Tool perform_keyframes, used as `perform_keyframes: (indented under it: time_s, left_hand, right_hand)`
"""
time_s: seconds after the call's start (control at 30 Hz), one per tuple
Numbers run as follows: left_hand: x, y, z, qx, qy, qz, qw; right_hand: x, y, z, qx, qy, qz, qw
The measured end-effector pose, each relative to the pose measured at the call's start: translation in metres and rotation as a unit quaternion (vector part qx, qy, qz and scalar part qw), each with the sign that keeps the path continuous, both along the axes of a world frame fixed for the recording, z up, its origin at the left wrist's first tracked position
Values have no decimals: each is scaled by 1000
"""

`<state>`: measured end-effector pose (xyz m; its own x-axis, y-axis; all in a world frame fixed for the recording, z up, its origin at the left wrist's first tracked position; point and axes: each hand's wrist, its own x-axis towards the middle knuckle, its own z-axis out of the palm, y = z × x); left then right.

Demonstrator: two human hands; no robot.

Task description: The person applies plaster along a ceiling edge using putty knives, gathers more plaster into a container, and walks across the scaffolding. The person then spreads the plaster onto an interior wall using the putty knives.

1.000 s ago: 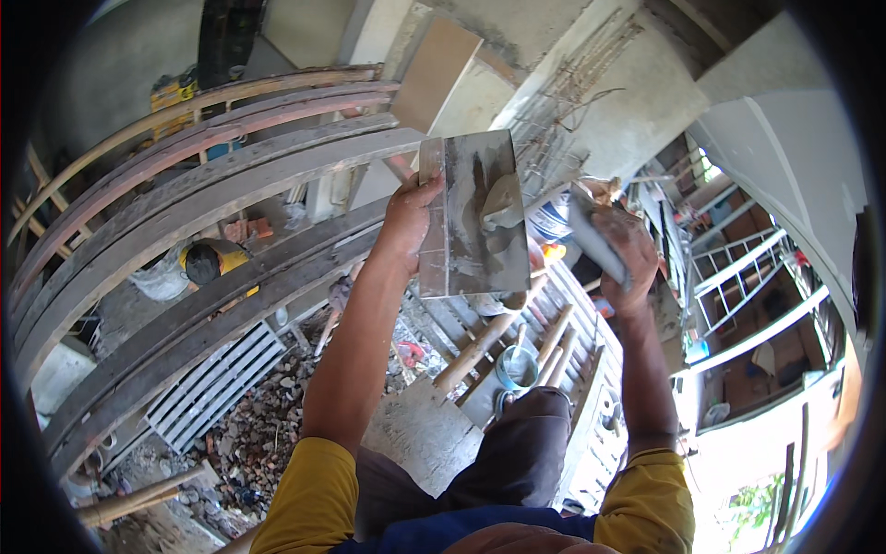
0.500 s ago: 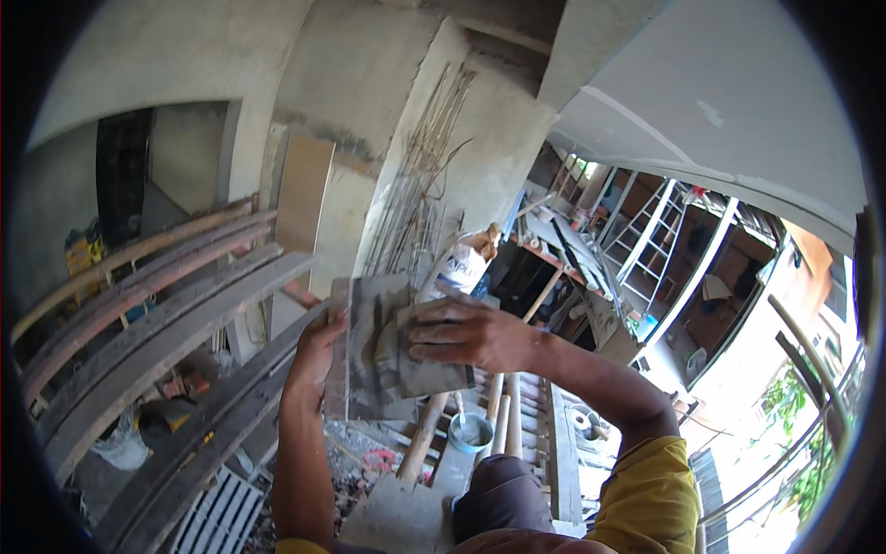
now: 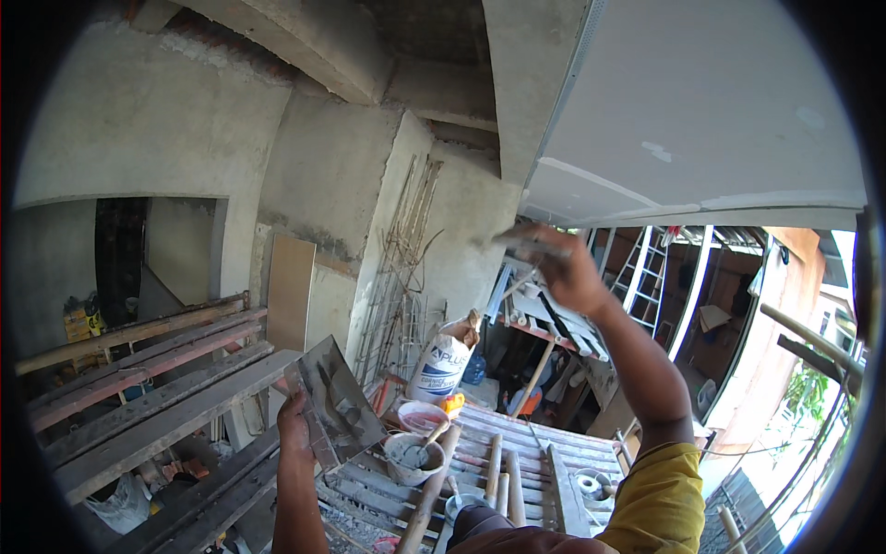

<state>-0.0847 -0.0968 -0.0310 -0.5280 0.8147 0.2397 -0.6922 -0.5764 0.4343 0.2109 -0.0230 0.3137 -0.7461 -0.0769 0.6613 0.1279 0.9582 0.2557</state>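
Note:
My left hand grips a flat rectangular board smeared with grey paste, held tilted at lower centre-left. My right hand is raised at centre-right, closed on a flat trowel that is blurred by motion and held apart from the board. Right of the board stands a bucket of grey paste with a wooden-handled stick in it, and behind that a pale pink bucket, a small yellow object and a white sack with a torn top.
Wooden planks span the left; a slatted platform with poles lies below. Bare rebar stands against the wall. A white ceiling panel hangs at upper right, with a ladder beyond. A partly hidden person is under the far structure.
The view has swung up toward the ceiling. The trowel went down onto the board half a second ago and is now raised away from it to the upper right. The board is tilted more.

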Motion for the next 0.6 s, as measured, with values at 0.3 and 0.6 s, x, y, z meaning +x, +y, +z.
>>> perform_keyframes:
  time_s: [0.3, 0.6]
  left_hand:
    - [17, 17, 22, 32, -27, -27, 999]
    - [47, 11, 31, 69, -15, -41, 997]
  right_hand:
    - [47, -50, 232, 215, 400, -25, 890]
    - [18, -97, 321, 250, 448, -34, 858]
